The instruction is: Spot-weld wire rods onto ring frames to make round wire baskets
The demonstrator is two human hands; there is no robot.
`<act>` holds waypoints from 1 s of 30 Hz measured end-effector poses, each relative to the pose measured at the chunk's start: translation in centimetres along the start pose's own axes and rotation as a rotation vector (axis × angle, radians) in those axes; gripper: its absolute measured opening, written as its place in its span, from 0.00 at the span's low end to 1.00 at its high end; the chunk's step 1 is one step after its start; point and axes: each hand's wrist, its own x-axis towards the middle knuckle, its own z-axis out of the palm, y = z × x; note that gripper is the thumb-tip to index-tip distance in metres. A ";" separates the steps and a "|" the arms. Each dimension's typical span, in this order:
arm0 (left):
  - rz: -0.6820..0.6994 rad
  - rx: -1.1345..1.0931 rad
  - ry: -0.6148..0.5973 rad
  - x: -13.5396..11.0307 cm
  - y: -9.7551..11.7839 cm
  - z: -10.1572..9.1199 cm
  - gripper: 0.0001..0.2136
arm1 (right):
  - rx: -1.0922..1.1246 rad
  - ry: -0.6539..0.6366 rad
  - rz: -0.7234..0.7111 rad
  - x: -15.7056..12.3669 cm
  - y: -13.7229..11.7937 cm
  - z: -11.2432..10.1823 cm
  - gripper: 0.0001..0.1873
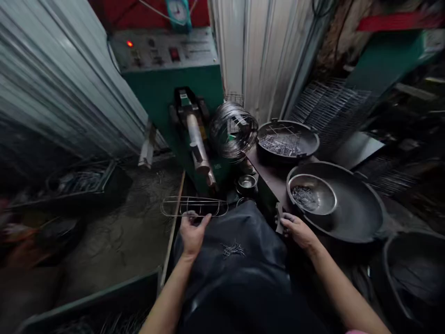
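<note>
Frame [195,201] sits near the machine [146,93], pinched in the left hand [192,232], while the right hand [295,227] grips a grey block [278,218]; the step seems to be positioning, calling for steady alignment.

Left forearm [170,294] extends upward from the bottom edge; left hand [192,235] at lower centre — fingers bent, thumb angled right. Right forearm [339,280] enters lower right — right hand [298,229] curled closed.

The left hand [191,235] holds a thin wire frame [203,201].
</note>
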 end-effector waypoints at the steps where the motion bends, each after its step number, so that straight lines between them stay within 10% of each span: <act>1: -0.002 0.000 0.006 0.0 -0.1 -0.1 0.19 | 0.010 -0.005 -0.001 0.4 -0.1 0.4 0.16; 10: -0.004 -0.011 -0.006 0.2 0.1 0.2 0.17 | 0.030 -0.049 -0.021 2.4 -1.3 3.4 0.18; 18: -0.075 -0.163 -0.070 -0.5 1.2 1.1 0.17 | 0.067 -0.061 -0.384 3.9 -3.9 8.6 0.19; 30: -0.173 -0.198 -0.052 -1.0 1.1 0.9 0.17 | -0.078 -0.111 -0.361 5.7 -5.4 12.1 0.18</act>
